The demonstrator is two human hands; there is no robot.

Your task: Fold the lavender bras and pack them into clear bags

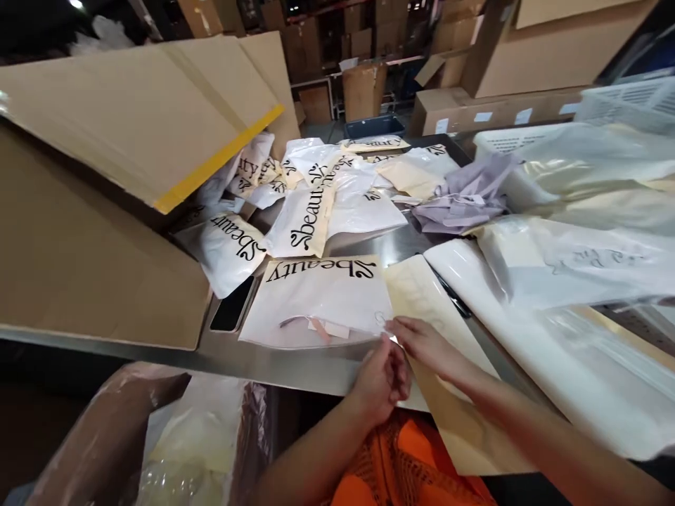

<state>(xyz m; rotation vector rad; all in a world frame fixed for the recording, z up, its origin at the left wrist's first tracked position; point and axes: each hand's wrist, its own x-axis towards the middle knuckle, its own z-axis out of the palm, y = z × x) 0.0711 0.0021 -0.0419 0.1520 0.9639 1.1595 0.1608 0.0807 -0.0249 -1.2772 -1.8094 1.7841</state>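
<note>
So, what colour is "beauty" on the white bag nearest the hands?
Black lettering, clearest in the head view.

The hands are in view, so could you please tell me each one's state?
Left hand: curled closed beside the white bag; any hold cannot be told.
Right hand: fingers closed at the bag's near right corner, apparently pinching it.

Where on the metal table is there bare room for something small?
The metal table shows bare along its near edge, in front of the nearest beauty bag, left of the left hand. A smaller gap lies beyond that bag, bordered by the bag pile and lavender cloth. Crowded: far side, by that pile; right side, by a long white bundle.
</note>
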